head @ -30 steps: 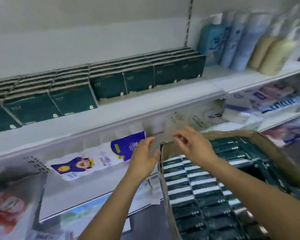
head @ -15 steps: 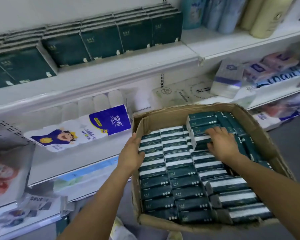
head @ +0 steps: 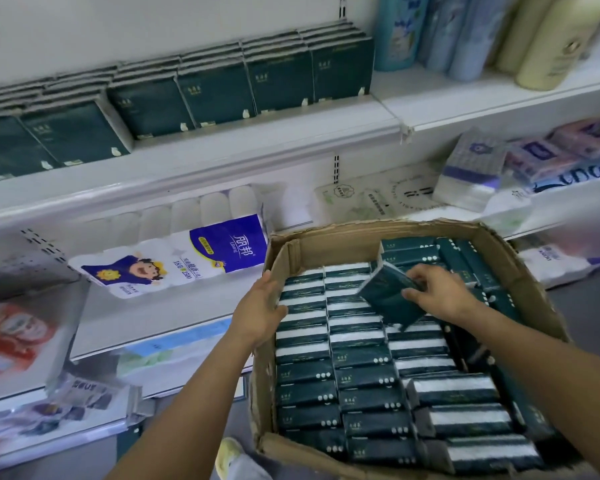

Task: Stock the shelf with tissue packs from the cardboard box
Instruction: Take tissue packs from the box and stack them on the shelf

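An open cardboard box (head: 523, 271) holds several rows of dark green tissue packs (head: 361, 372). My right hand (head: 437, 294) grips one dark green tissue pack (head: 383, 296), tilted and lifted a little above the rows. My left hand (head: 260, 310) holds the box's left wall, fingers over its rim. On the upper white shelf (head: 222, 147) stand several more dark green tissue packs (head: 215, 91) in a row.
Below the upper shelf lies a white toilet-roll bundle with a blue label (head: 174, 261). Bottles (head: 465, 32) stand at the upper right. Purple and pink tissue bundles (head: 471, 168) lie on the right shelf. Red packages (head: 11, 337) sit at the left.
My right hand has pulled one pack up out of the rows and tilted it. My left hand stays on the box's left wall. The view has dipped slightly.
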